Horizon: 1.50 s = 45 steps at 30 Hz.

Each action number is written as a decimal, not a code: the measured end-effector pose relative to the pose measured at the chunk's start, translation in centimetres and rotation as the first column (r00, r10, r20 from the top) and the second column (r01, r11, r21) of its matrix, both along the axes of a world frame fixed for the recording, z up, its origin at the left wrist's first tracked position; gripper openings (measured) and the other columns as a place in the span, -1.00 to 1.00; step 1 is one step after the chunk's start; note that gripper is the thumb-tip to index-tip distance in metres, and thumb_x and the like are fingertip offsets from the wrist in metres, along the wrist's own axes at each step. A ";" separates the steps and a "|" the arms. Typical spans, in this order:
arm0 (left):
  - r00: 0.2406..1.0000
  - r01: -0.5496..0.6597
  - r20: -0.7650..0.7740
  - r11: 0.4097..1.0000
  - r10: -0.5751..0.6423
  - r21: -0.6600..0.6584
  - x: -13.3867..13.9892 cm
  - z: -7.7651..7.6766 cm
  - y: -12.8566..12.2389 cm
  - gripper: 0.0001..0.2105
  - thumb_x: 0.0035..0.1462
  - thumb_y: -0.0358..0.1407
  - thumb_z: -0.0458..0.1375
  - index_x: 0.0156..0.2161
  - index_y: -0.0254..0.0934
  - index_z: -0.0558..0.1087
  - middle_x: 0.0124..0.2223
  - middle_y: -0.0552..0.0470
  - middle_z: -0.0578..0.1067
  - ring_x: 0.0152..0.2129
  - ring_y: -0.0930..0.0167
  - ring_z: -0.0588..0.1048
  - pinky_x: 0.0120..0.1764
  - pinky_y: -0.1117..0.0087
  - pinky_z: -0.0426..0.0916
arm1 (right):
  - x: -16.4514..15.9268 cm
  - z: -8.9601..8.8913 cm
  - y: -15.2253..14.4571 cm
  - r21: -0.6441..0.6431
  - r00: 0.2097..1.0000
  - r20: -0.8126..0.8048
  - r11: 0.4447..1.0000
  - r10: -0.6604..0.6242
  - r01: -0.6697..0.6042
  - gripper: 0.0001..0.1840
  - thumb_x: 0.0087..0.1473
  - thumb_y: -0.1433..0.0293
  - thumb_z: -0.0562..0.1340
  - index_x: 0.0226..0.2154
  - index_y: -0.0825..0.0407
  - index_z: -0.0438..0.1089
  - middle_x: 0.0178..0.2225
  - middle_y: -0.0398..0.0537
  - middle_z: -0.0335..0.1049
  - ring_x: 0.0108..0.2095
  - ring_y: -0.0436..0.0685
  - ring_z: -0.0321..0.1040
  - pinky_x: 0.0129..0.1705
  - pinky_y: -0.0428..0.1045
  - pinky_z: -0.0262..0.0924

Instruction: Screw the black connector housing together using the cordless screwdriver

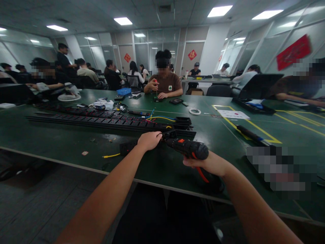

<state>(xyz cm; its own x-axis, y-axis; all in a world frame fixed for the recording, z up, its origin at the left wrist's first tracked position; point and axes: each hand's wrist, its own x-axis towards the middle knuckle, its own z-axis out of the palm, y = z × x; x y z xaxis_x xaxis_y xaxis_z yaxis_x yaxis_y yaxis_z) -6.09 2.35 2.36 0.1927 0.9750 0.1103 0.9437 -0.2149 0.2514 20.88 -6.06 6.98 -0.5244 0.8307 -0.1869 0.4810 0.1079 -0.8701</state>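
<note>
My right hand (204, 163) is wrapped round the grip of a black and orange cordless drill (188, 146), which points left and away from me. The drill's front end meets a dark part close to my left hand's fingertips; the exact contact is too dark to tell. My left hand (149, 140) is closed over a black housing (127, 147) lying on the table. A yellow wire (111, 156) with a metal end sticks out of its left side. Just beyond lie long black power strips (106, 122) with rows of sockets, blue and yellow wires at their right end.
On the green table (101, 142) are a white ring (194, 111), a paper sheet (232, 114), a blue basket (124, 91), a black tray (254, 105) and a dark tool (251, 134). Across the table, a person (166, 83) holds a red-handled screwdriver. Other people sit around.
</note>
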 end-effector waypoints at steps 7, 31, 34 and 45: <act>1.000 0.003 -0.005 1.000 -0.003 0.006 0.0 -0.1 0.0 -0.50 0.38 -0.01 -0.20 0.22 -0.01 0.43 0.18 0.03 0.51 0.06 0.20 0.49 0.04 0.23 0.34 | -0.1 0.0 0.0 -0.005 1.000 -0.011 1.000 0.012 -0.012 -0.64 -0.08 0.15 0.43 -0.34 0.06 0.44 -0.38 -0.12 0.40 -0.34 0.11 0.30 -0.21 0.05 0.25; 1.000 0.009 0.009 1.000 -0.009 0.013 -0.1 0.1 -0.2 -0.51 0.38 -0.02 -0.19 0.21 -0.01 0.44 0.19 0.03 0.50 0.06 0.21 0.49 0.03 0.24 0.35 | 0.2 -0.5 0.2 0.038 0.999 0.044 0.999 -0.011 0.010 -0.60 -0.07 0.11 0.43 -0.24 -0.02 0.44 -0.43 -0.18 0.37 -0.39 0.12 0.32 -0.29 0.06 0.26; 1.000 0.013 0.009 1.000 -0.013 0.019 0.0 -0.1 -0.1 -0.52 0.38 -0.02 -0.19 0.20 0.01 0.44 0.17 0.04 0.52 0.05 0.21 0.50 0.02 0.24 0.35 | 0.1 -0.4 0.1 0.027 0.999 0.047 1.000 -0.017 0.015 -0.62 -0.07 0.12 0.43 -0.26 -0.02 0.43 -0.45 -0.19 0.35 -0.40 0.11 0.30 -0.30 0.05 0.24; 1.000 0.001 0.006 1.000 -0.001 0.010 0.0 -0.1 0.0 -0.52 0.37 -0.01 -0.19 0.19 0.02 0.45 0.16 0.05 0.52 0.04 0.20 0.50 0.01 0.24 0.35 | 0.0 -0.2 0.1 0.014 1.000 0.002 1.000 0.009 -0.009 -0.67 -0.07 0.14 0.42 -0.36 0.02 0.42 -0.40 -0.13 0.39 -0.37 0.10 0.29 -0.23 0.06 0.27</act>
